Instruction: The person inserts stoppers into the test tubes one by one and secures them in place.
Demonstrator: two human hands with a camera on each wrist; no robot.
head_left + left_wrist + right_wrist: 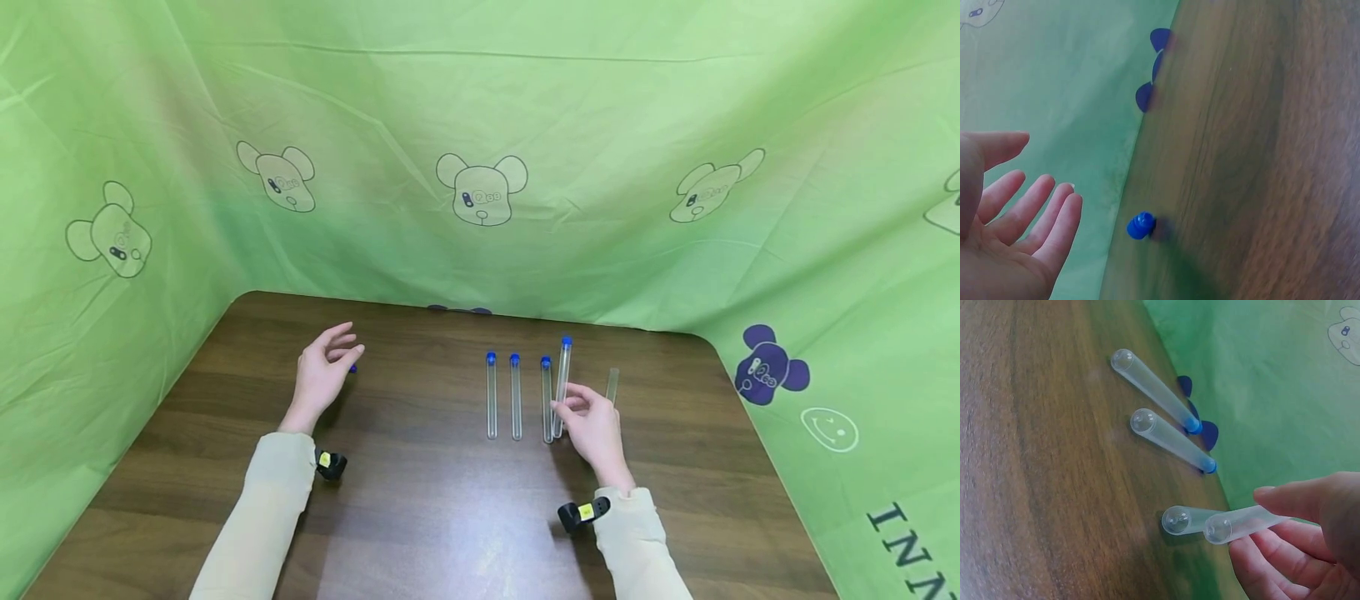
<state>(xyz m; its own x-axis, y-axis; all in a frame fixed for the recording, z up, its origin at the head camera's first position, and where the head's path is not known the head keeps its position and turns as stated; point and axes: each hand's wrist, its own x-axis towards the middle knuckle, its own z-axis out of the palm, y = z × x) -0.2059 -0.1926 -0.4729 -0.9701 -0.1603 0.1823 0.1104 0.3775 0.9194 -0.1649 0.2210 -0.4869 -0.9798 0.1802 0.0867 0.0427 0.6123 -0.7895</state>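
Note:
In the head view my left hand (321, 377) hovers over the table's left part, fingers loosely bent, holding nothing. Below it lies a small blue cap (1140, 225), apart from the fingers in the left wrist view. My right hand (596, 425) pinches a clear test tube (562, 379) with a blue cap between thumb and fingers. That tube overlaps another blue-capped test tube (547, 400) just left of it. Farther left, two more capped tubes lie side by side, one test tube (516, 400) beside another test tube (491, 400).
Behind the right hand lies a clear tube (613, 382) showing no blue cap, its lower part hidden by the hand. The brown wooden table (420, 500) meets a green printed curtain (480, 267) along its back and sides.

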